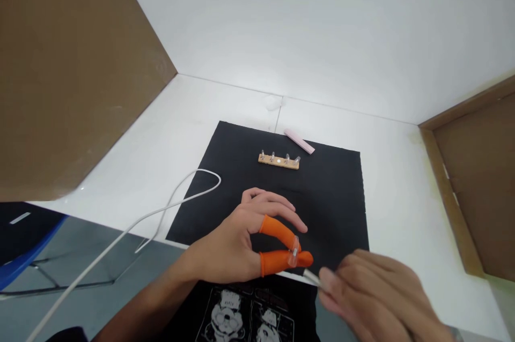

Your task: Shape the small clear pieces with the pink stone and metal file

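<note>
My left hand is over the near part of the black mat, with orange finger cots on the thumb and index finger. Those two fingertips pinch a small clear nail tip; the other fingers stretch loosely forward. Just to the right, my right hand is closed around a thin, pale stick-like tool. Its end points at the nail tip, a small gap apart. Motion blurs this hand, and most of the tool is hidden inside it. Farther back lies a wooden strip with several clear nail tips standing on it.
A pale pink bar lies across the mat's back edge. From the lower left, a white cable loops onto the mat. Brown panels stand at the left and right of the white table. Behind rises a white wall.
</note>
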`<act>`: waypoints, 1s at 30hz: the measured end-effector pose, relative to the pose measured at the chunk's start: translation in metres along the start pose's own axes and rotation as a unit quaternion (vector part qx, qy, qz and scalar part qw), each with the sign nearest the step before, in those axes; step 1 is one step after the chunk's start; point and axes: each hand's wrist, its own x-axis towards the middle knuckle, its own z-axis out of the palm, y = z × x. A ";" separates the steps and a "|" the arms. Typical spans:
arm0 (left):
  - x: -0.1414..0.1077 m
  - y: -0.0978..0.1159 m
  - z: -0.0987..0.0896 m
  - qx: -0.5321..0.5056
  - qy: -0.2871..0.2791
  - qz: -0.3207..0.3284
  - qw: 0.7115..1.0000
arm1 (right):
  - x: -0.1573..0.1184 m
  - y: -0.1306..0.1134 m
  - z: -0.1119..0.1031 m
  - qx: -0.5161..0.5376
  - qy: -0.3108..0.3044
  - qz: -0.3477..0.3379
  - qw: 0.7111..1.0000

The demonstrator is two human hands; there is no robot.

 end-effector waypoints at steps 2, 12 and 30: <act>0.000 -0.001 0.000 0.002 -0.004 -0.004 1.000 | -0.002 -0.004 0.003 -0.001 0.010 0.009 1.000; 0.005 -0.010 -0.002 0.010 0.005 -0.014 1.000 | -0.002 0.012 0.002 0.002 -0.029 0.007 1.000; 0.098 -0.092 -0.045 0.271 0.033 -0.057 0.960 | -0.043 0.182 0.063 -0.056 0.036 0.265 0.962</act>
